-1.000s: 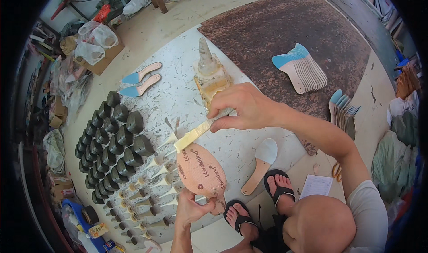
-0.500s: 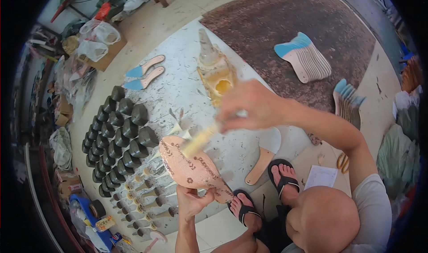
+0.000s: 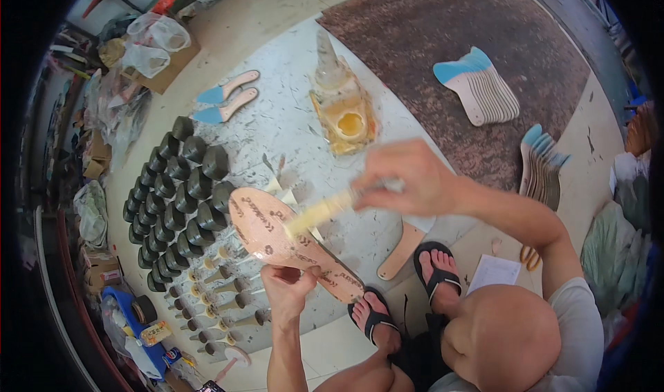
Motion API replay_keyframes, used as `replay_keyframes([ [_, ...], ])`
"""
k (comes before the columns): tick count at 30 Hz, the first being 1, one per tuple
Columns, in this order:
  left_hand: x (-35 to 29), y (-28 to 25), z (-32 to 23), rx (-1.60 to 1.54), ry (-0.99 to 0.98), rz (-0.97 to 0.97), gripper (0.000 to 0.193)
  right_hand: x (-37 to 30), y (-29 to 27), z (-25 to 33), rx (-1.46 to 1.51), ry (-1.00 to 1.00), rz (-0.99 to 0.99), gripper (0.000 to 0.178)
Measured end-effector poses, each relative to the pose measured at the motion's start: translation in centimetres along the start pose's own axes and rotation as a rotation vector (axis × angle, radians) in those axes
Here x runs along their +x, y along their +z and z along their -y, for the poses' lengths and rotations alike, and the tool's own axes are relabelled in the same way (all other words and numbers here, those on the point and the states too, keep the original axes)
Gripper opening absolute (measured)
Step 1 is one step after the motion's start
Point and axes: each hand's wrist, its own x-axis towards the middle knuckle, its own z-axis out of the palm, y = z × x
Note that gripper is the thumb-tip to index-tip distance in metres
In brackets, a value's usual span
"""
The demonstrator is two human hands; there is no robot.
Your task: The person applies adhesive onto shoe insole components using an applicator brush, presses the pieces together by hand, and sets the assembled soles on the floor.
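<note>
My left hand (image 3: 287, 290) pinches the lower edge of a pinkish-tan insole (image 3: 266, 229), which is shoe-shaped and printed with dark marks. Its broad end points up and left, while the narrow end slopes down toward my sandalled foot. Wet shine shows on part of its upper face. Above it, my right hand (image 3: 408, 181) is closed round a pale yellow flat brush (image 3: 325, 211), slightly blurred. The brush's tip lies against the insole's face, near the middle. Beyond my right hand stands a stained, cut-open container (image 3: 353, 122) with yellow liquid, probably glue, in its opening.
Dark block-like heels (image 3: 176, 195) stand in rows at left, with slim flared heels (image 3: 225, 288) nearer me. Two blue-ended insoles (image 3: 232, 105) lie beyond. Fanned insole stacks (image 3: 487, 95) rest on the right. Another insole (image 3: 401, 250), scissors (image 3: 530, 255) and paper (image 3: 494, 271) lie near my feet.
The insole has shifted slightly left and up in my left hand. My right hand and the brush have moved a little to the right, the brush still on the insole.
</note>
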Motion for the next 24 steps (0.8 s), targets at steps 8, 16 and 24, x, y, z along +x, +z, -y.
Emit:
replay_keyframes([
  [8, 1.0, 0.8, 0.3, -0.172, 0.048, -0.107, 0.026, -1.5, 0.9, 0.0, -0.02, 0.036, 0.032, 0.016],
  [16, 1.7, -0.8, 0.9, -0.229, 0.051, -0.121, 0.04, -3.6, -1.1, 0.4, 0.091, 0.283, 0.523, 0.021],
  [24, 2.4, 0.3, 1.7, -0.368, 0.027, -0.037, 0.032, 0.1, 1.2, -0.3, 0.002, 0.276, 0.135, 0.018],
])
